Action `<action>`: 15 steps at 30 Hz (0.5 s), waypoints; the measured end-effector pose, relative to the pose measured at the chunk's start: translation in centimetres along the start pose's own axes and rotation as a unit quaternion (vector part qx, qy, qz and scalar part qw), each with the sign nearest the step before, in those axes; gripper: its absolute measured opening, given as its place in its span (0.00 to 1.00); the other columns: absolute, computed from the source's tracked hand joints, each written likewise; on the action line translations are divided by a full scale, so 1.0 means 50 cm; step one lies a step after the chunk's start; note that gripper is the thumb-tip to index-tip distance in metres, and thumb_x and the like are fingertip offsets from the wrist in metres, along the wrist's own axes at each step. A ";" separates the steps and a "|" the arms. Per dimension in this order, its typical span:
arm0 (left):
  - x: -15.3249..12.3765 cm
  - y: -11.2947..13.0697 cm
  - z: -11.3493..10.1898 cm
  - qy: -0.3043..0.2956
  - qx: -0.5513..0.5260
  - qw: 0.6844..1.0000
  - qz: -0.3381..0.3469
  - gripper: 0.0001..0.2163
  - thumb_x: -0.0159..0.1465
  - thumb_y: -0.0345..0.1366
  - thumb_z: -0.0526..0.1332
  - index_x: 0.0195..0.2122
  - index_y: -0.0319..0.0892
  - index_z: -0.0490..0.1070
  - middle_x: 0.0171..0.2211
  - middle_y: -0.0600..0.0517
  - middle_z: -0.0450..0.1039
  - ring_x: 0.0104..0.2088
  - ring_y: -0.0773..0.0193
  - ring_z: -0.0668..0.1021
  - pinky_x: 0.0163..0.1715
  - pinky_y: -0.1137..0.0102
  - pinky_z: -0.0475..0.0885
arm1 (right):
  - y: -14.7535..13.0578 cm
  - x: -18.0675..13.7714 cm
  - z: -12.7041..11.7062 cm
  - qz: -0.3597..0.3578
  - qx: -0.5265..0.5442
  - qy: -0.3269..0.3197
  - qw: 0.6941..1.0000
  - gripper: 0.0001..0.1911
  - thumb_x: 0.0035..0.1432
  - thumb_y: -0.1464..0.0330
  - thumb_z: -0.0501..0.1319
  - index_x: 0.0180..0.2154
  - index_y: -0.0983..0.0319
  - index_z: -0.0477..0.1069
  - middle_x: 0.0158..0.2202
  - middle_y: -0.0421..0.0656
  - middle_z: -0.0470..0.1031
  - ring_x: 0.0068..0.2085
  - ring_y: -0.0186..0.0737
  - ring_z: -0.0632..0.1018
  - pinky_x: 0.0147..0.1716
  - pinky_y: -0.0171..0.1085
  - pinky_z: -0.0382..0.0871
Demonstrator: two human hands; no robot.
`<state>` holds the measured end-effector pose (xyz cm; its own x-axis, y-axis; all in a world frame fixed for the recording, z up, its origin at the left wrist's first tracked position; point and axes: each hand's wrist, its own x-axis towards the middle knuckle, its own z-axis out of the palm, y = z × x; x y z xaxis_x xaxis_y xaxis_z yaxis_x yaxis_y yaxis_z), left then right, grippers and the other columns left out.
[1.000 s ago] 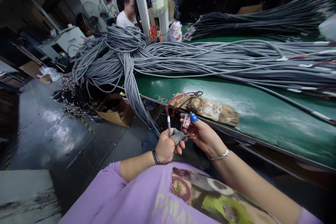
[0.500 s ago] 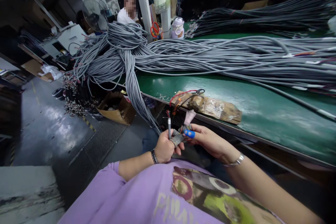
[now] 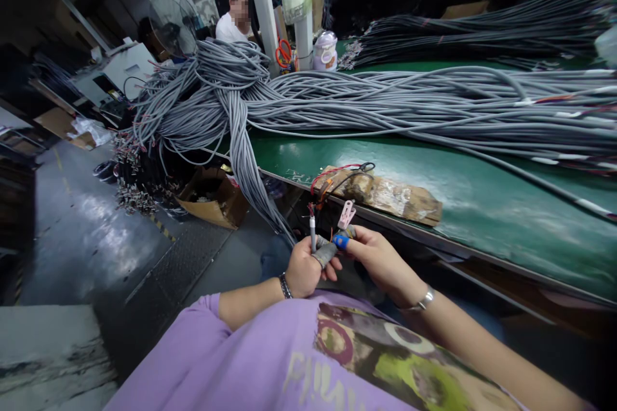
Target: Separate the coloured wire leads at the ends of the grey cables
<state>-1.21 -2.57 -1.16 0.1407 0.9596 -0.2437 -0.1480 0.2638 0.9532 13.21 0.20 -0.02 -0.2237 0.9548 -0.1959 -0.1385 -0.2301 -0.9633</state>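
My left hand [image 3: 305, 268] is closed around a grey cable [image 3: 313, 241], whose end stands upright above the fist. A white band circles that end, and thin stripped wires fan out of its tip. Grey wrapping covers part of my left fingers. Close beside it, my right hand [image 3: 369, 249] is pinched shut, with blue tape on the thumb. Out of its fingertips sticks a pink clothes peg [image 3: 346, 214]. A thin orange wire shows between the hands; which hand it belongs to I cannot tell.
A wooden board [image 3: 402, 199] with red and black leads lies at the edge of the green table [image 3: 486, 186]. Grey cable bundles [image 3: 385, 99] stretch across it and hang over the edge. A cardboard box [image 3: 212, 202] is below. One person [image 3: 232, 26] sits behind.
My right hand has shifted slightly, and the peg, blurred before, now shows clearly. My left hand keeps its hold on the cable, nearly still.
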 end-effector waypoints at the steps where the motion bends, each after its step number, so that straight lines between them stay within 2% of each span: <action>1: 0.000 0.001 0.000 -0.001 0.003 1.000 0.004 0.17 0.56 0.50 0.64 0.27 0.41 0.63 0.19 0.54 0.72 0.13 0.73 0.69 0.13 0.77 0.56 | 0.002 0.000 0.001 0.009 0.002 0.000 1.000 0.18 0.42 0.54 0.71 0.23 0.62 0.72 0.21 0.39 0.70 0.23 0.32 0.66 0.24 0.34 0.59; 4: 0.001 0.007 0.003 0.018 -0.011 1.000 0.008 0.17 0.54 0.49 0.65 0.27 0.41 0.63 0.17 0.56 0.70 0.12 0.74 0.67 0.13 0.77 0.54 | -0.002 -0.008 0.004 -0.015 -0.020 0.008 1.000 0.19 0.43 0.54 0.71 0.23 0.61 0.71 0.21 0.39 0.70 0.24 0.33 0.67 0.25 0.35 0.61; 8: 0.009 0.014 0.008 0.046 -0.058 0.997 -0.003 0.17 0.54 0.49 0.65 0.25 0.42 0.62 0.14 0.58 0.68 0.10 0.74 0.64 0.11 0.77 0.52 | -0.010 -0.027 -0.004 -0.153 -0.130 0.023 0.979 0.14 0.49 0.56 0.68 0.25 0.60 0.74 0.25 0.41 0.72 0.28 0.38 0.70 0.30 0.37 0.64; 10: 0.011 0.017 0.009 0.051 -0.069 0.996 -0.009 0.17 0.53 0.48 0.65 0.25 0.42 0.61 0.14 0.58 0.67 0.10 0.74 0.64 0.11 0.77 0.52 | -0.005 -0.031 -0.016 -0.178 -0.153 0.007 0.972 0.13 0.51 0.56 0.67 0.28 0.59 0.76 0.28 0.42 0.74 0.31 0.39 0.71 0.33 0.38 0.65; 12: 0.011 0.022 0.008 0.051 -0.076 0.996 -0.017 0.17 0.52 0.47 0.65 0.25 0.42 0.61 0.14 0.57 0.67 0.10 0.74 0.64 0.11 0.77 0.52 | 0.007 -0.025 -0.030 -0.150 -0.101 -0.004 0.983 0.16 0.52 0.53 0.66 0.29 0.59 0.76 0.29 0.43 0.75 0.32 0.40 0.72 0.34 0.38 0.66; 15: 0.008 0.031 0.009 0.040 -0.072 0.996 -0.026 0.16 0.52 0.46 0.66 0.24 0.41 0.61 0.14 0.57 0.67 0.10 0.74 0.64 0.11 0.77 0.51 | 0.026 -0.002 -0.048 -0.043 0.055 0.050 0.996 0.23 0.52 0.47 0.62 0.25 0.60 0.74 0.24 0.42 0.72 0.27 0.38 0.71 0.30 0.37 0.67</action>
<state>-0.96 -1.84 0.32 0.0746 0.9474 -0.3113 -0.2830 0.3195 0.9044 15.35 0.26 -1.71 -0.1106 0.9846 -0.1356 -0.2596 -0.1604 -0.9523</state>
